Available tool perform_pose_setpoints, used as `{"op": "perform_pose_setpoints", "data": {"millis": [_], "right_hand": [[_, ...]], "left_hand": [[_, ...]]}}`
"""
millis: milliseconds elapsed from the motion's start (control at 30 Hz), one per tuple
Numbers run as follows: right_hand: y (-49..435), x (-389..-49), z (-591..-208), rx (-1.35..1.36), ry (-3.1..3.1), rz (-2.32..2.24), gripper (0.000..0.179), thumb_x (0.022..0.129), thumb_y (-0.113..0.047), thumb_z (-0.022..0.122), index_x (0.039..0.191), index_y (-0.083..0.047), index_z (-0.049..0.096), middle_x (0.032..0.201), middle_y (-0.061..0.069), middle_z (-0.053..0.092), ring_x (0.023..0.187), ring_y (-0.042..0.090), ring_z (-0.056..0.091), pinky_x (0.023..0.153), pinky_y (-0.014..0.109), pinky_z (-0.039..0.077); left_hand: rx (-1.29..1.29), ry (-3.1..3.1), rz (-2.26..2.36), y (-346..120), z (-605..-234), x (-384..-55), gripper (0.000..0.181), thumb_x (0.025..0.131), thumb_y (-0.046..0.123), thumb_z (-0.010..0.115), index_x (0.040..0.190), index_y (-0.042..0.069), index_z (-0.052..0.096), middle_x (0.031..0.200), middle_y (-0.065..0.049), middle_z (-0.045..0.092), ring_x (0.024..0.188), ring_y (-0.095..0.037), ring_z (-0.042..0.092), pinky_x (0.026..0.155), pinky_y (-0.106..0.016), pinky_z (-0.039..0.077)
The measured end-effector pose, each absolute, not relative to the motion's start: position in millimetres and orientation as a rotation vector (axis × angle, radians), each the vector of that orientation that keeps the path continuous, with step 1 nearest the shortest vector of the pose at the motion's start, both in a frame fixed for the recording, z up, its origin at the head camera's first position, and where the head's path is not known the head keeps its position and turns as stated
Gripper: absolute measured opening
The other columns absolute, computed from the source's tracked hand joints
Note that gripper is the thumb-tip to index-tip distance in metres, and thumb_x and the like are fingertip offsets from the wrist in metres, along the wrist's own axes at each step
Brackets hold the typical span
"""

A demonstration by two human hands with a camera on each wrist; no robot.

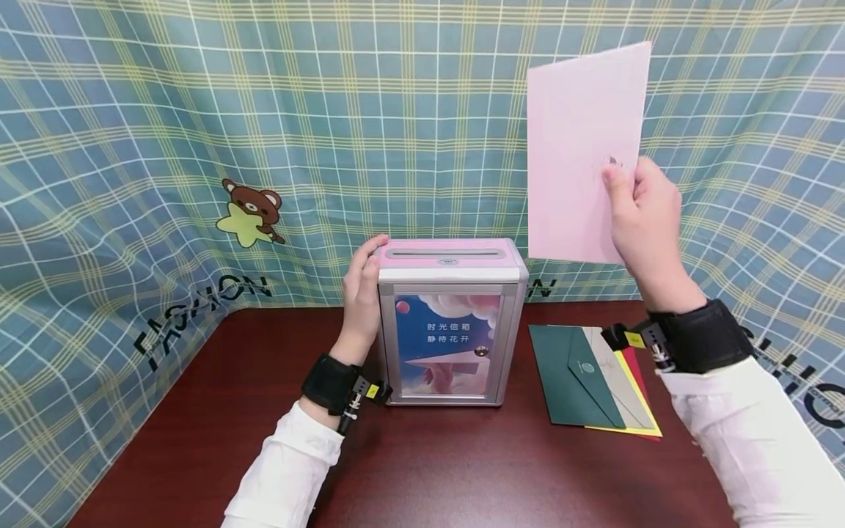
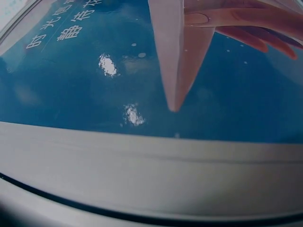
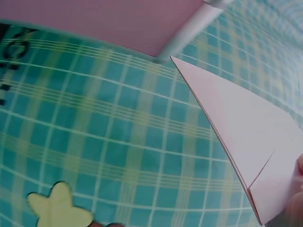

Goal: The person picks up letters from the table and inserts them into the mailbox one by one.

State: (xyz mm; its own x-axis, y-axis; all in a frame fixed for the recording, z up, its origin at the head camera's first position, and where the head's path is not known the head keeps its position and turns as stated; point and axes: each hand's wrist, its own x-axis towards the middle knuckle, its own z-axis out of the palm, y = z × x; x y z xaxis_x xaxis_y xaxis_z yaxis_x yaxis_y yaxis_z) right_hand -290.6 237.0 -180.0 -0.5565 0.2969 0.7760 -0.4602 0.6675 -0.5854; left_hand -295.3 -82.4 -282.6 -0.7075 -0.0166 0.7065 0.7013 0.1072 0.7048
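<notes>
A silver-framed letter box [image 1: 385, 345] with a pink top stands upright on the table, a long slot [image 1: 445, 254] along its top and a blue picture panel [image 1: 422, 315] with a small lock on its front. My left hand [image 1: 363, 290] rests along the box's left side, fingertips at the upper corner. Raised to the right of the box and higher than its top, a pale pink envelope [image 1: 577, 154] is pinched by my right hand [image 1: 650, 220], thumb on the near face. In the right wrist view the envelope [image 3: 236, 127] shows a flap line near the fingers.
Several stacked envelopes lie to the right of the box, a dark green one [image 1: 561, 381] uppermost, with grey, yellow and red edges beneath. A checked cloth [image 1: 422, 147] hangs behind the dark red table [image 1: 264, 440]; a printed bear with a star [image 1: 249, 213] decorates it.
</notes>
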Motion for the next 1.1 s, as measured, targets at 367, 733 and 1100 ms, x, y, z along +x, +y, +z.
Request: {"op": "perform_pose_setpoints", "data": {"millis": [367,733,1100], "right_hand": [[195.3,-299.2,-149.5,0.425,-1.7,1.623,0.017,0.092,-0.026,0.059,0.096,-0.01,0.064,0.088,0.002,0.066,0.075,0.013,0.064,0.061,0.021,0.051],[142.5,-313.5,-161.8,0.593,-1.679,1.749,0.022,0.094,-0.028,0.054,0.104,-0.009,0.062,0.089,0.003,0.065,0.073,0.013,0.063,0.06,0.023,0.05],[118.1,-314.8,-179.7,0.623,-1.852,1.842,0.031,0.093,-0.036,0.054,0.11,-0.01,0.06,0.097,0.007,0.062,0.084,0.018,0.058,0.066,0.028,0.048]], "left_hand": [[-0.678,-1.804,-1.697,-87.4,-304.1,-323.9,0.054,0.091,0.031,0.035,0.137,0.005,0.047,0.135,-0.015,0.048,0.112,-0.024,0.049,0.09,-0.035,0.041],[-0.685,-1.766,-1.726,-89.8,-305.9,-326.4,0.056,0.09,0.044,0.038,0.135,0.014,0.05,0.129,-0.007,0.054,0.103,-0.016,0.054,0.083,-0.028,0.046],[-0.664,-1.788,-1.731,-89.5,-305.0,-326.5,0.056,0.091,0.038,0.036,0.137,0.01,0.047,0.134,-0.009,0.051,0.109,-0.019,0.053,0.085,-0.031,0.045]]}}
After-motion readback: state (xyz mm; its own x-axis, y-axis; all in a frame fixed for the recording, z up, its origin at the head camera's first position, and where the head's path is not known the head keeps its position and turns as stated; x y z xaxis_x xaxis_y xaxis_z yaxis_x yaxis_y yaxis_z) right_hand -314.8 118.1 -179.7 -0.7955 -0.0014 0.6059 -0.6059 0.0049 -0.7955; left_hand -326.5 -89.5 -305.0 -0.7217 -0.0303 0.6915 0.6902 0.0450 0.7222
